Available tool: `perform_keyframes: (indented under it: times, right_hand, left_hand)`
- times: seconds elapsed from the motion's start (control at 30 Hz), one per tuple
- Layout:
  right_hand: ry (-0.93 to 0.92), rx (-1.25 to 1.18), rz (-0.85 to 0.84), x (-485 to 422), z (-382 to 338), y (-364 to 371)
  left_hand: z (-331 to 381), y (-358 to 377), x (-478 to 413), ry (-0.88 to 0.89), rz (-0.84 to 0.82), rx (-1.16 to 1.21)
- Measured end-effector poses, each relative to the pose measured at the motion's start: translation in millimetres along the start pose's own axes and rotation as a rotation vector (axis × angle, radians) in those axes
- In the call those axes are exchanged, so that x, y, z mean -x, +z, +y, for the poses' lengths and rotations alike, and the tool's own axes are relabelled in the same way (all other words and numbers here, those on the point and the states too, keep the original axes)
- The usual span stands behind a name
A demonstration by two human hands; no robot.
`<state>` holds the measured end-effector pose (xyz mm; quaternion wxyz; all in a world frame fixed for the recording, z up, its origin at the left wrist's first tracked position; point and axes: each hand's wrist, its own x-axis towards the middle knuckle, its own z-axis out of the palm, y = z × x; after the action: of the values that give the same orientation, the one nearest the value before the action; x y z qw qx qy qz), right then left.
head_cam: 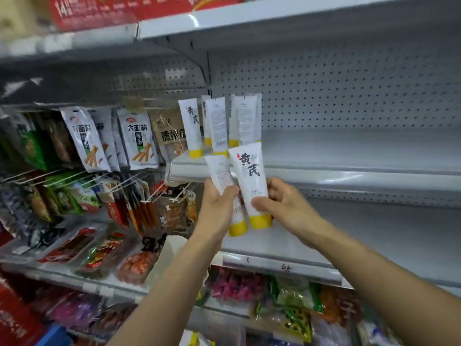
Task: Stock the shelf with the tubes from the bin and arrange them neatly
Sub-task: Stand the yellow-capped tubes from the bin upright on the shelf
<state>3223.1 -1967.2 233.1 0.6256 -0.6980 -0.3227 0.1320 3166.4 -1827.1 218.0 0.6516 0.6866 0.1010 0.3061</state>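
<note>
Nearest the camera, just below and in front of the grey shelf (349, 151), the left hand (219, 203) is curled round one tube (220, 171) and the right hand (287, 203) pinches a second tube (250, 178) between thumb and fingers. Both tubes are held cap-down with the crimped flat end up, probably so each can be set straight onto its cap. The right one shows its brushed black characters; the left one shows fine print, so it likely needs turning to face front. They are smooth white plastic, soft-looking, flaring from a round yellow cap to a flat seam. On the shelf's left end, near its front lip, the standing tubes (217, 126) rest on their caps in a loose cluster, some label-out and some back-out, leaning a little. The rest of the shelf to their right is matt painted metal. Behind it rises a perforated back panel (349, 96). Left of the shelf hang glossy snack packets (137, 138). The bin is not visible.
</note>
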Motion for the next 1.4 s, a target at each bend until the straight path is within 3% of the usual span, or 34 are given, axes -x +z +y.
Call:
perform_keyframes:
  times: [0.2,0.5,0.8,1.03,1.3,1.4]
  right_hand:
    - [-0.154,0.093,0.223,-37,-46,-33]
    - [-0.093,0.491,0.428,-131,-42,-65]
    - [0.008,0.615,0.437,-191,-11,-73]
    - [-0.014,0.639,0.456,-210,-2,-77]
    - [0.137,0.563,0.397,-191,-9,-74]
    - [0.055,0.545,0.422,-165,-15,-67]
  left_hand:
    - [29,22,-33,0.074,0.006,-0.073]
    - [31,21,-70,0.105,0.023,-0.134]
    - [24,17,-96,0.129,0.008,-0.126]
    - [25,21,-98,0.125,-0.029,-0.108]
    - [24,14,-100,0.120,-0.003,-0.095]
    - [27,10,-95,0.114,0.006,-0.070]
